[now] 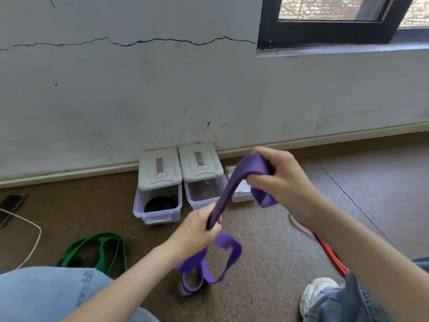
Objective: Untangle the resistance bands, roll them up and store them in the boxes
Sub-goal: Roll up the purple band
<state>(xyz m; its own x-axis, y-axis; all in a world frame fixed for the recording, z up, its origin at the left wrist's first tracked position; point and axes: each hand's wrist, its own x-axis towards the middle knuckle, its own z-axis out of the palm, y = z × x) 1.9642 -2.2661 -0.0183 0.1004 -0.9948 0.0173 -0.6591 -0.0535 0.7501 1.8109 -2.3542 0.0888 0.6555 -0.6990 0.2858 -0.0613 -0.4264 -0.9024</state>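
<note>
Purple resistance band (228, 189) held in the air between both hands, above the floor (267, 240), in front of the boxes. Left hand (197, 225) curled tight around its middle; right hand (278, 175) wrapped around the upper fold, fingers closed on it. Lower loops dangling near the floor. Green band (102, 249) lying on the floor at left, red band (325, 245) at right. Two lidded boxes (160, 184) against the wall (139, 101), the left one holding something dark.
</note>
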